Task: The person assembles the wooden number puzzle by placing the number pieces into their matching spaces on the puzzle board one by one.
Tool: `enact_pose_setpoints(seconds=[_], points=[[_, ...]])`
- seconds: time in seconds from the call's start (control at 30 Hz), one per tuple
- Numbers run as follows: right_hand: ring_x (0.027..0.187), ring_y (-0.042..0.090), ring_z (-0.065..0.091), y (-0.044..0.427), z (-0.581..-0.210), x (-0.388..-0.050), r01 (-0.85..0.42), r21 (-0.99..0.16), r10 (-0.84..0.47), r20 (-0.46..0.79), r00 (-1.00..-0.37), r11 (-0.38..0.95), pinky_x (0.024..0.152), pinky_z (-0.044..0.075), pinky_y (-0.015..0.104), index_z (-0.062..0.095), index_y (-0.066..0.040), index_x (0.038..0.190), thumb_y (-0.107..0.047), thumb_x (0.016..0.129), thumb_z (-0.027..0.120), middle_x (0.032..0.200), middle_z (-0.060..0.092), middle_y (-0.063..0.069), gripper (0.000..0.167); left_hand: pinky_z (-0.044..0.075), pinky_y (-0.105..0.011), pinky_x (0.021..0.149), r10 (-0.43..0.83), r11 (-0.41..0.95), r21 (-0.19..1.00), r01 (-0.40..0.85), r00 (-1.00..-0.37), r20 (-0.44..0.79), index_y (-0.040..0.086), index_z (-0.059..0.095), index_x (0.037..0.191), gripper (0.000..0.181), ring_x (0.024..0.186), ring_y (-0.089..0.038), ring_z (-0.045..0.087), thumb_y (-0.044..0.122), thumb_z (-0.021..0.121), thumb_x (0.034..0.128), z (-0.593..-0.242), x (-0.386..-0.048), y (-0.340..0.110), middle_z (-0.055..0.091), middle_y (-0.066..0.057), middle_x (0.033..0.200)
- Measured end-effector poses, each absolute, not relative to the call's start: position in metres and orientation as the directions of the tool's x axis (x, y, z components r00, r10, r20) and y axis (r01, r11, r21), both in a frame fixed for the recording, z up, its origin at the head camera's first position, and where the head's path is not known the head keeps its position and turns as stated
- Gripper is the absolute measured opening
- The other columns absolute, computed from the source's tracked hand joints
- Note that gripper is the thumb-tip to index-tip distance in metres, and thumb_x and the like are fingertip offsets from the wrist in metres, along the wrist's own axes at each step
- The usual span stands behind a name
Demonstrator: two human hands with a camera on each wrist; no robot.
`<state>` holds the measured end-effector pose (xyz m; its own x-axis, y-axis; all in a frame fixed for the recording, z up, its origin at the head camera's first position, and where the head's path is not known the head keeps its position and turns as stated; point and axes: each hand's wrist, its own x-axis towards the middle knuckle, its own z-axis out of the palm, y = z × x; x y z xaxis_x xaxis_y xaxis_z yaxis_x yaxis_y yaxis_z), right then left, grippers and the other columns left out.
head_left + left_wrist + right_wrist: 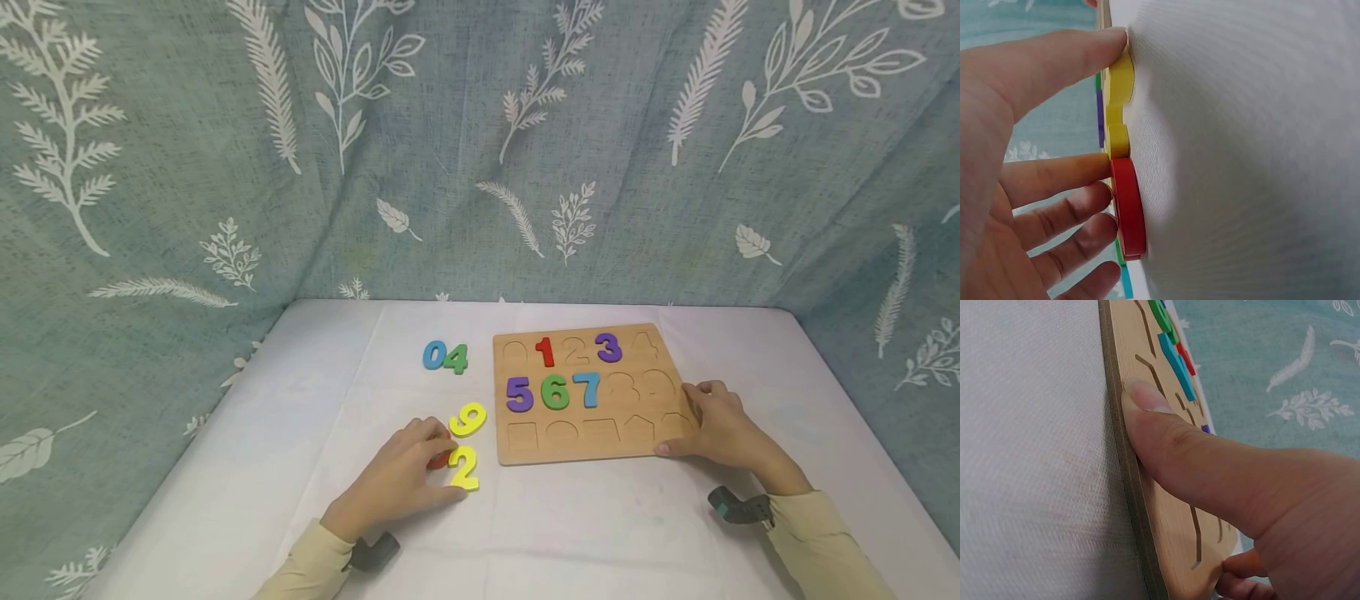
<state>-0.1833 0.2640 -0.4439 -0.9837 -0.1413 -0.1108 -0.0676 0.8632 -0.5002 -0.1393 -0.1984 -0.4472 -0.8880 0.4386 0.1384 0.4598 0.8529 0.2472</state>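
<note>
My left hand (405, 471) pinches a yellow number 2 (1122, 78) on the white cloth, thumb at its lower end and index finger at its upper end. Beneath the other fingers lies a red number piece (1130, 206), mostly covered in the head view, so its digit cannot be read. A yellow 9 (467, 432) lies just beyond. My right hand (723, 433) grips the near right corner of a wooden number board (585, 457), its thumb on the near edge and fingers at the right side. Red 1, purple 3, purple 5, green 6 and blue 7 (590, 387) sit on the board.
Behind the left hand, a blue 0 (427, 356) and a green 4 (457, 361) lie side by side, left of the board. A leaf-patterned grey-green curtain (450, 233) stands behind and beside the white-covered table (592, 533).
</note>
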Motion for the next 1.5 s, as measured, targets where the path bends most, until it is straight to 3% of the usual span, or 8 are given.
enact_pose_setpoints(seconds=[0.23,0.5,0.83,1.13,1.5], points=[[0.127,0.06,0.037,0.264,-0.444,-0.183,-0.064,-0.49,-0.138,-0.116,-0.984,0.87,0.103,0.043,0.073,0.031,0.022,0.149,-0.053,0.066,0.094,0.142,0.033,0.045,0.129,0.045,-0.025,0.079,0.434,0.858,0.243,0.452,-0.892,0.128,0.017,0.077,0.114,0.061,0.093,-0.004,0.047,0.058,0.088,0.0708,-0.445,-0.139,-0.197,0.06,0.012,0.109],[0.125,0.058,0.038,0.264,-0.445,-0.184,-0.069,-0.488,-0.14,-0.111,-0.984,0.87,0.101,0.045,0.072,0.032,0.022,0.149,-0.055,0.065,0.094,0.141,0.035,0.044,0.129,0.056,-0.026,0.085,0.398,0.846,0.343,0.408,-0.912,0.102,0.015,0.074,0.119,0.058,0.098,-0.005,0.053,0.048,0.09,0.0743,-0.435,-0.143,-0.195,0.063,0.01,0.11],[0.125,0.059,0.039,0.264,-0.445,-0.184,-0.07,-0.485,-0.139,-0.107,-0.985,0.872,0.101,0.044,0.073,0.032,0.022,0.149,-0.056,0.065,0.094,0.141,0.035,0.045,0.13,0.055,-0.025,0.08,0.39,0.833,0.4,0.382,-0.918,0.065,0.013,0.072,0.123,0.057,0.094,-0.01,0.056,0.043,0.09,0.0771,-0.425,-0.154,-0.189,0.064,0.008,0.106],[0.127,0.061,0.037,0.265,-0.444,-0.185,-0.07,-0.48,-0.141,-0.113,-0.984,0.875,0.103,0.043,0.074,0.032,0.022,0.149,-0.054,0.066,0.094,0.142,0.034,0.045,0.128,0.058,-0.039,0.098,0.369,0.838,0.404,0.366,-0.926,0.072,0.011,0.071,0.128,0.06,0.113,-0.018,0.063,0.041,0.089,0.0783,-0.412,-0.168,-0.181,0.068,0.001,0.119],[0.126,0.06,0.037,0.264,-0.444,-0.184,-0.063,-0.48,-0.138,-0.124,-0.983,0.875,0.102,0.044,0.072,0.031,0.022,0.149,-0.054,0.066,0.094,0.142,0.034,0.045,0.128,0.057,-0.046,0.096,0.379,0.817,0.431,0.383,-0.92,0.098,0.009,0.071,0.128,0.059,0.115,-0.025,0.062,0.04,0.088,0.0796,-0.397,-0.192,-0.169,0.069,-0.007,0.12]])
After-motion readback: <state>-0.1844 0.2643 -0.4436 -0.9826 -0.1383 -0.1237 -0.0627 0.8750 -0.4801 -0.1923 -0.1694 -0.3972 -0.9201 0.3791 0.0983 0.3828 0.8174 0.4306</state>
